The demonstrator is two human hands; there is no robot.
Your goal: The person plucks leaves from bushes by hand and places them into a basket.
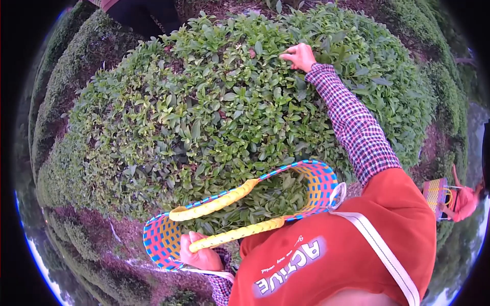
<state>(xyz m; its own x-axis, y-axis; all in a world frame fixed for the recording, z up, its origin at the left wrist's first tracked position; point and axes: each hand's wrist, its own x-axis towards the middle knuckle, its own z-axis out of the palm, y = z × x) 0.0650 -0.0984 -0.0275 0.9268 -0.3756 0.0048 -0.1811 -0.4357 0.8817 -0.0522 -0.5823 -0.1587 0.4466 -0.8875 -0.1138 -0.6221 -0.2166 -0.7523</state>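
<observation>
My right hand (300, 56) reaches out over the top of a leafy tea bush (229, 102). Its thumb and forefinger are pinched at a small tea shoot. Close to my body, my left hand (201, 253) is closed beside the near yellow handle (237, 234) of a woven basket (321, 186). The handle partly covers this hand, and what its fingers hold is hidden. Blue, red and yellow strips make up the basket, which hangs at my waist on a white strap (375, 237). Picked green leaves (270, 196) lie inside it.
Another person in dark trousers (145, 18) stands beyond the bush at the top left. At the far right, a person in red (462, 204) has a yellow and pink woven basket (435, 196). More bush rows (76, 66) run along both sides.
</observation>
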